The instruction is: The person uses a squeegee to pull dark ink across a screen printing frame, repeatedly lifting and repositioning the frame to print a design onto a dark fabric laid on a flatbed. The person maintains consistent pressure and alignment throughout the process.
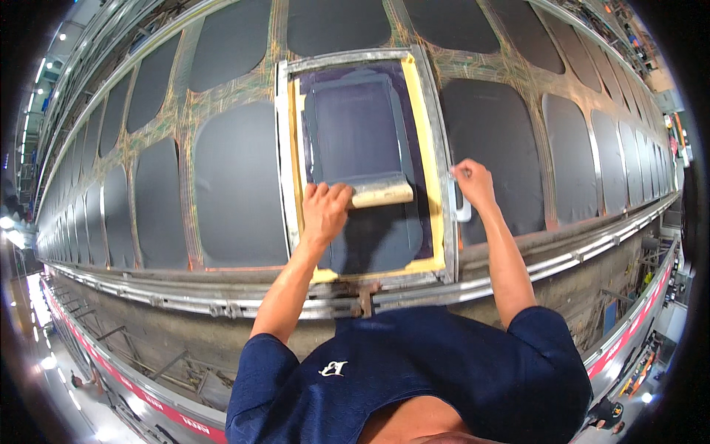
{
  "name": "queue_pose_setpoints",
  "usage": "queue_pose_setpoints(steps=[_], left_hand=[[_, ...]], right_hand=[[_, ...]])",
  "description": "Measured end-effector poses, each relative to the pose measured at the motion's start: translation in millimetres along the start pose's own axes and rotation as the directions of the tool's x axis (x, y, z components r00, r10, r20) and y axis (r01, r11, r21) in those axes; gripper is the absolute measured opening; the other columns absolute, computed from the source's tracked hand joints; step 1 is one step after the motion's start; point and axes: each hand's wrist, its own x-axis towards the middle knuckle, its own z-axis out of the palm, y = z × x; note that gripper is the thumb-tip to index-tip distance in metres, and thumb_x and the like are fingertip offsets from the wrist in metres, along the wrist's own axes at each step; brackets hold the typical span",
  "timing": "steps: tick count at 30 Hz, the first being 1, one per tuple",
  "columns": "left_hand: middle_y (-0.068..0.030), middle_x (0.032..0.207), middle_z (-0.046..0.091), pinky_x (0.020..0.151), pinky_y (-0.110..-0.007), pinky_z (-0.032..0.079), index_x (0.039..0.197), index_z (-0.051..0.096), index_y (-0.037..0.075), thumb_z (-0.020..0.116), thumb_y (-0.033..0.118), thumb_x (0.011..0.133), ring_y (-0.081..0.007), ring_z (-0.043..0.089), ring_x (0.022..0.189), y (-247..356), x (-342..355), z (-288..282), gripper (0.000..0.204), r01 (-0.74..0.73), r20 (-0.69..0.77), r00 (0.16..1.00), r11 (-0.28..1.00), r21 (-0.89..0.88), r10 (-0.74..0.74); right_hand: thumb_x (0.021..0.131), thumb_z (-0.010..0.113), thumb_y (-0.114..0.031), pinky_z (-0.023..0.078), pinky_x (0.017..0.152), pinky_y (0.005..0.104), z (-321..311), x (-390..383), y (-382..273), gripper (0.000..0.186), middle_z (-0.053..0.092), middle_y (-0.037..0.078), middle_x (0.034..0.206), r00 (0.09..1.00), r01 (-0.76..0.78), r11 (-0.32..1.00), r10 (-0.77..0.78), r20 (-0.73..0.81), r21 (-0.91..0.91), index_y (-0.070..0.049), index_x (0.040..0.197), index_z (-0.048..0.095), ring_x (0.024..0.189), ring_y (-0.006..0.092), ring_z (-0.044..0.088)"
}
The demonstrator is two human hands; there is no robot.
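Note:
My left hand (pixel 325 211) is closed on the wooden handle of a wide squeegee (pixel 381 192), which lies across a purple mesh screen (pixel 357 122). Dark ink borders the screen's middle and covers its lower part. Yellow tape (pixel 421 126) lines the inside of the metal frame (pixel 282 133). My right hand (pixel 473 181) is closed at the frame's right side, with fingertips on a white handle (pixel 464 211) that is partly hidden behind the hand.
A long table carries rows of black panels (pixel 237 185) on both sides of the frame. A metal rail (pixel 540 266) runs along its near edge. Other people are at the far lower left (pixel 92 385) and lower right (pixel 606 416), beyond red-striped rails.

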Motion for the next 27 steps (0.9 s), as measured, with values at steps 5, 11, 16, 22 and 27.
queue_pose_setpoints(steps=[5,11,16,22,27], left_hand=[[0.0004,0.090,0.071,0.081,-0.039,0.043,0.093,0.072,0.015,0.075,0.006,0.067,-0.0224,0.063,0.083,-89.6,124.2,46.3,0.027,-0.028,-0.009,1.000,0.999,0.042,0.029],[-0.0096,0.076,0.072,0.071,-0.043,0.053,0.086,0.076,0.009,0.089,0.023,0.070,-0.0292,0.071,0.075,-143.2,222.7,42.5,0.025,-0.009,0.163,0.987,0.999,-0.051,0.017],[-0.0157,0.084,0.074,0.077,-0.045,0.055,0.099,0.079,0.010,0.087,0.033,0.072,-0.0356,0.072,0.083,-156.8,274.8,46.0,0.036,0.152,0.403,0.907,0.988,-0.039,-0.124],[-0.0129,0.087,0.076,0.079,-0.046,0.057,0.099,0.078,0.012,0.090,0.034,0.067,-0.0339,0.073,0.085,-167.6,275.6,57.0,0.041,0.153,0.400,0.905,0.988,0.012,-0.145],[-0.0123,0.085,0.076,0.084,-0.045,0.053,0.098,0.079,0.014,0.089,0.035,0.068,-0.0312,0.073,0.086,-134.8,221.9,44.3,0.038,0.156,0.435,0.889,0.988,0.012,-0.146]], right_hand=[[0.088,0.077,-0.032,0.055,0.080,0.0386,-33.4,47.8,-38.6,0.031,0.072,0.014,0.095,0.977,0.107,0.985,-0.079,0.196,-0.135,-0.007,0.105,0.074,0.090,0.0261,0.071],[0.083,0.080,-0.041,0.048,0.102,0.0440,-22.8,164.9,-157.5,0.054,0.069,0.016,0.118,0.748,0.663,0.748,-0.661,-0.049,0.039,-0.008,0.123,0.069,0.108,0.0359,0.065],[0.076,0.083,-0.031,0.051,0.092,0.0477,16.3,253.4,-201.8,0.036,0.073,0.016,0.086,0.711,0.699,0.685,-0.635,0.302,-0.206,-0.006,0.100,0.074,0.093,0.0369,0.070],[0.071,0.087,-0.031,0.055,0.087,0.0459,33.0,268.5,-212.4,0.038,0.075,0.020,0.091,0.757,0.624,0.750,-0.510,0.408,-0.221,-0.005,0.096,0.077,0.094,0.0379,0.072],[0.071,0.087,-0.034,0.052,0.090,0.0451,35.5,208.2,-198.3,0.036,0.075,0.017,0.088,0.768,0.594,0.764,-0.445,0.460,-0.252,-0.009,0.095,0.078,0.091,0.0361,0.072]])
